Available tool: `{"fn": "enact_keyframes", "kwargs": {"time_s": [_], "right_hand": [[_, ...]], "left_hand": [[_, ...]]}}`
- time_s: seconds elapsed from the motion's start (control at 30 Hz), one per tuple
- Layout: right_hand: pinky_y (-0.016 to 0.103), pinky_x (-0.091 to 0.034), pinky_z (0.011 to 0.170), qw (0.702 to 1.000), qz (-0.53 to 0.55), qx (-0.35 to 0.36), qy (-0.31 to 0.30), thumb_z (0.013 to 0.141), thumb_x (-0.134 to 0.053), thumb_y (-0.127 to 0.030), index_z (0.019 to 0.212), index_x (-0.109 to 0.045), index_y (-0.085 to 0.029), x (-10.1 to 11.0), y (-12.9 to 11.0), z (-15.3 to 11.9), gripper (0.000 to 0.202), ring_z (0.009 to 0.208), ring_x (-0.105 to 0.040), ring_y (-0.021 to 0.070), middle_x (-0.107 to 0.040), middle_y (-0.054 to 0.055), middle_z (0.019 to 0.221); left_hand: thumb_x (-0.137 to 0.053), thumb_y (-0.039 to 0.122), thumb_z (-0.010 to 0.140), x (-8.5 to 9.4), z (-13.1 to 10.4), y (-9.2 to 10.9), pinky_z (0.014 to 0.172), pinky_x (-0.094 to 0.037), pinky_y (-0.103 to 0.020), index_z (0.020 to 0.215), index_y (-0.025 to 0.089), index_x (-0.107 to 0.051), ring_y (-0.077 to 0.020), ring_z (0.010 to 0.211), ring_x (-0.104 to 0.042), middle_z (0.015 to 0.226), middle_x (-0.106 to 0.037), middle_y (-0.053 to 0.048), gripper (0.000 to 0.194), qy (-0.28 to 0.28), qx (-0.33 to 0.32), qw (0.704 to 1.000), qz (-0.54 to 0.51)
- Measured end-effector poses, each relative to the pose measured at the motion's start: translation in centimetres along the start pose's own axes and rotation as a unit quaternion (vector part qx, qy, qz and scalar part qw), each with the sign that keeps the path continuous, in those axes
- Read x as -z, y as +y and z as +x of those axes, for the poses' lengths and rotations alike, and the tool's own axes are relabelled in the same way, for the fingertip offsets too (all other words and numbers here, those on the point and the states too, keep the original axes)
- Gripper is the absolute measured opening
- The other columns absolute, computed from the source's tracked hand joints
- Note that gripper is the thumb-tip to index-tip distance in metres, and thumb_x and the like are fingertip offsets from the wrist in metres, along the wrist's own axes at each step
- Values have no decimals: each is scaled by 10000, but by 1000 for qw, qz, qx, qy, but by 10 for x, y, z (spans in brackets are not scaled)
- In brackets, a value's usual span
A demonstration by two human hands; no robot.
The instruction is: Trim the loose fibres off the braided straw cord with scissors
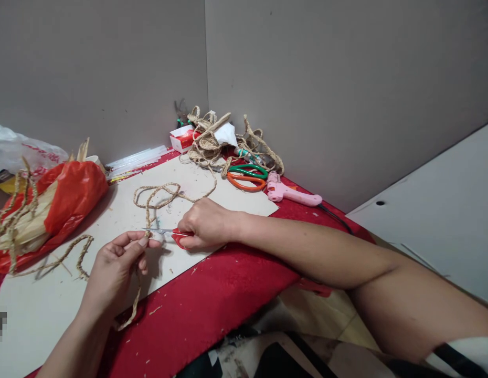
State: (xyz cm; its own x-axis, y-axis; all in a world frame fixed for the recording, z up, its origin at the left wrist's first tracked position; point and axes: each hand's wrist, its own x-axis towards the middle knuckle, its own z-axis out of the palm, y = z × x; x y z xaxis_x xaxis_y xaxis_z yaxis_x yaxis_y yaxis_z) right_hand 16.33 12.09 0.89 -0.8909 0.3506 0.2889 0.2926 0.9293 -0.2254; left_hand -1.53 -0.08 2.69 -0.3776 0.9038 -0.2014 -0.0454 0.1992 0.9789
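Note:
My left hand (126, 254) pinches a braided straw cord (148, 210) between thumb and fingers, near the middle of the white board (118, 210). One end of the cord hangs below that hand toward the red cloth, while the rest loops away across the board. My right hand (204, 223) is closed round the red handles of small scissors (161, 230). Their blades point left and lie at the cord, just above my left fingertips. Whether the blades are parted around the cord is too small to tell.
An orange bag (81, 194) of dry husks and braids lies left. Behind are glue sticks (137, 160), a small box (181, 139) and heaped braids (208, 147). Green-and-orange-handled scissors (247, 170) and a pink glue gun (293, 194) sit right, on red cloth (228, 283). Grey walls enclose the corner.

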Motion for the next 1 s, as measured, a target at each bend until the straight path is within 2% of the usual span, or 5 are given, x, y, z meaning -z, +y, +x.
{"fn": "enact_keyframes", "kwargs": {"time_s": [0.13, 0.3, 0.6, 0.83, 1.0], "right_hand": [[231, -217, 519, 976, 194, -48, 86, 768, -558, -338, 499, -510, -144, -3, 5, 3, 336, 499, -295, 51, -418, -51, 480], [201, -240, 456, 854, 494, -144, 81, 762, -600, -492, 549, -516, -142, -10, -2, 7, 418, 449, -303, 39, -356, -74, 451], [185, -264, 427, 774, 602, -175, 87, 666, -717, -450, 534, -527, -130, -17, -24, 9, 395, 431, -369, 35, -433, -71, 445], [186, -309, 456, 747, 630, -161, 139, 677, -725, -426, 574, -581, -117, -5, -23, 6, 356, 422, -397, 29, -494, -62, 441], [190, -323, 454, 721, 651, -167, 170, 677, -722, -438, 571, -576, -120, 2, -22, 5, 365, 403, -403, 32, -489, -62, 412]], "left_hand": [[-753, 318, 685, -2, -3, 0, 451, -379, -199, 888, 177, -658, -82, 451, -447, 781, -730, -64, 265, 33, -47, 997, 52], [-780, 221, 621, -4, -9, -12, 612, -446, -237, 845, 244, -749, -225, 747, -628, 798, -729, -73, 228, 78, -169, 955, 231], [-777, 213, 624, -9, -23, -16, 699, -448, -264, 870, 258, -776, -245, 763, -632, 819, -716, -93, 249, 38, -230, 938, 256], [-628, 441, 793, -9, -18, -15, 426, -300, -228, 830, 200, -732, -109, 452, -395, 641, -629, -50, 265, -99, -39, 985, 134], [-696, 410, 745, -10, -19, -8, 431, -237, -193, 785, 195, -693, -80, 480, -349, 624, -583, -21, 219, -92, -41, 990, 99]]}}
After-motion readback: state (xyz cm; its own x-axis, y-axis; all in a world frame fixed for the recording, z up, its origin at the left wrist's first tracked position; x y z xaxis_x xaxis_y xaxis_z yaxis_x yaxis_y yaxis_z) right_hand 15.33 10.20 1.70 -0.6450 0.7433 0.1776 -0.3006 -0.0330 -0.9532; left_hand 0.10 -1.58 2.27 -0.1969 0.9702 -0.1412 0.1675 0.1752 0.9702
